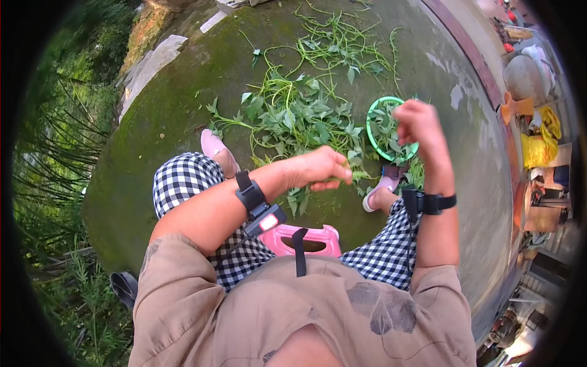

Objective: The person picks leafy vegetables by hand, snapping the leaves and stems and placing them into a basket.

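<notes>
My left hand (321, 168) is closed, its fingertips pinching a leafy green stem (361, 174) in front of the pile. Over the right side of a round basket with a bright green rim (370, 131) is my right hand (419, 125), fingers curled in; what they hold, if anything, I cannot make out. Green leaves (384, 125) lie inside the basket. A heap of leafy green vines (287, 116) spreads over the ground between my feet and beyond.
Longer, barer vines (342, 46) trail farther out. A pink plastic stool (331, 240) is beneath me. More leaves (415, 174) lie beside my right shoe. Bushes (67, 147) edge the left; a yellow bag (541, 140) and assorted household items line the right.
</notes>
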Demonstrator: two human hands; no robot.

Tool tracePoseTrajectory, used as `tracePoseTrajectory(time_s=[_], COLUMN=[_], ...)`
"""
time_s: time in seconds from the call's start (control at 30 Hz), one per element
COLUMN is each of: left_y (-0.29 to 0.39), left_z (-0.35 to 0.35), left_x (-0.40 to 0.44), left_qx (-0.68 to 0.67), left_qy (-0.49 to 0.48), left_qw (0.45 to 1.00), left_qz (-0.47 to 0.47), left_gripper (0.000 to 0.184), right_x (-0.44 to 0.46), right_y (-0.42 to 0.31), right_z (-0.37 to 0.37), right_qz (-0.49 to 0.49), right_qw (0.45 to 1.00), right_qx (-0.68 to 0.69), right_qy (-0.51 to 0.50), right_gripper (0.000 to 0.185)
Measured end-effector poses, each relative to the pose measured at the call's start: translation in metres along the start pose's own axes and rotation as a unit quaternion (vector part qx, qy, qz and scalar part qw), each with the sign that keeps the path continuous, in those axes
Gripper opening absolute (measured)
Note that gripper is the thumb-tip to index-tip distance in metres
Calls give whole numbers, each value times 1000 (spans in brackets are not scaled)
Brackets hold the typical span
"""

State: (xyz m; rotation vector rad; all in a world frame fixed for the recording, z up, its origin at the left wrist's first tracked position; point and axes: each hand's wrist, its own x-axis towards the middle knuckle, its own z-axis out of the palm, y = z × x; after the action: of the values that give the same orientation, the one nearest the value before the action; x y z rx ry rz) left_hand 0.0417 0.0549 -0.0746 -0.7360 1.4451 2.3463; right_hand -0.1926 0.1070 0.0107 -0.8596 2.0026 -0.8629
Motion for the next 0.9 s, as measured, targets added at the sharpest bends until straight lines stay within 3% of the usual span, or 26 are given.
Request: tracePoseTrajectory(time_s=[0.07,0.23,0.33,0.4,0.5,0.6,0.73,0.83,0.9], left_y=[-7,-9,2,2,9,10,10,7,5], left_z=[2,-5,-16,-27,-36,-41,-39,-36,-33], left_x=[2,6,3,7,5,1,6,14,16], left_qx=[9,-31,-123,-178,-222,-257,-268,-302,-311], left_qy=[-44,28,72,86,71,33,43,18,-1], left_qw=[999,999,990,979,969,962,958,948,946], left_qz=[-24,-22,20,59,79,84,92,94,94], left_gripper=[20,17,20,22,26,29,31,31,32], right_x=[5,25,49,52,34,-28,-108,-140,-133], right_y=[-28,-111,-131,-122,-87,-44,9,26,27], right_z=[-26,-50,-39,-25,0,39,47,42,38], right_qz=[-137,-315,-455,-454,-348,-174,28,45,39], right_qw=[982,906,853,856,913,975,985,961,980], right_qx=[93,176,120,16,-42,94,52,7,-9], right_qy=[87,219,227,246,208,99,-164,-274,-197], right_gripper=[10,15,30,38,46,27,13,9,11])
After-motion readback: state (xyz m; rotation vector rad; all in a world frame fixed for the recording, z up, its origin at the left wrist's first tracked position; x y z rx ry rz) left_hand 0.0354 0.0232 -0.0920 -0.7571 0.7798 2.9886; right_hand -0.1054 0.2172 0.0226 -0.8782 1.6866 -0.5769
